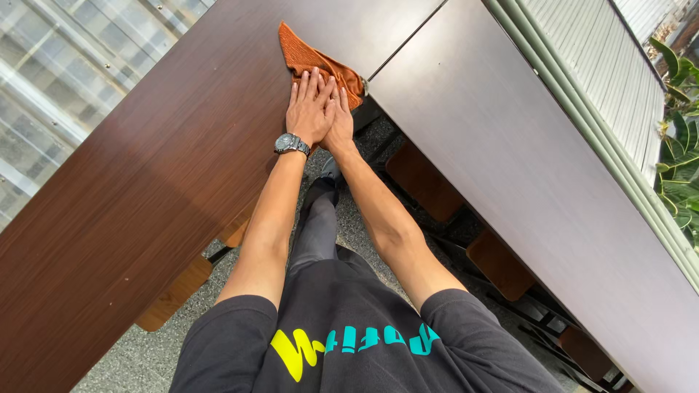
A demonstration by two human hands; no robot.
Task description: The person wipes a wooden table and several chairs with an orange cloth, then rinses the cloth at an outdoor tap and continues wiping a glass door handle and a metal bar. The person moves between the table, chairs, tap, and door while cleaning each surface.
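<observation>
Both hands stacked, left hand (309,109) over right hand (339,120), fingers flat and together, pressing the cloth (309,58) at the table (145,189) corner. Most of the tabletop looks unwiped yet.

Both hands (319,109) on cloth (309,58) on table (145,189)

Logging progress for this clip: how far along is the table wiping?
Done: cannot be judged; the left table shows no visible marks. In hand: both hands, left hand over right hand, press the orange cloth at that table's corner. Left: the right table is untouched.
</observation>
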